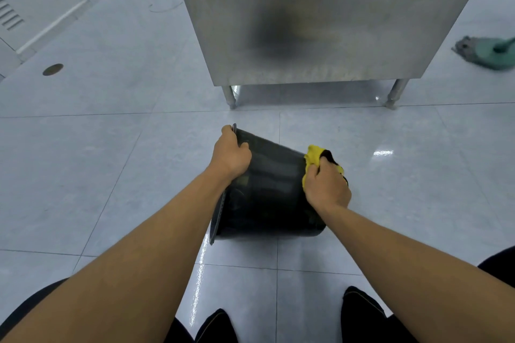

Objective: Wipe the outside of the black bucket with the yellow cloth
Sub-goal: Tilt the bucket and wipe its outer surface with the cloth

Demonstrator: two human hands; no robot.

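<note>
A pale tiled floor filled most of the view, glossy with reflected light, and at its far side stood a stainless steel cabinet on short round legs. In front of that cabinet, on the tiles, lay the black bucket — tipped onto its side, its rim toward the left and its base toward the right. The left hand was clenched over the upper part of the rim, fingers curled around the edge. The right hand grasped the yellow cloth, bunched in its fingers and pressed against the outside of the bucket at the base end. Far off to the right a green mop head rested on the floor, and to the left a small round floor drain sat in a tile.
</note>
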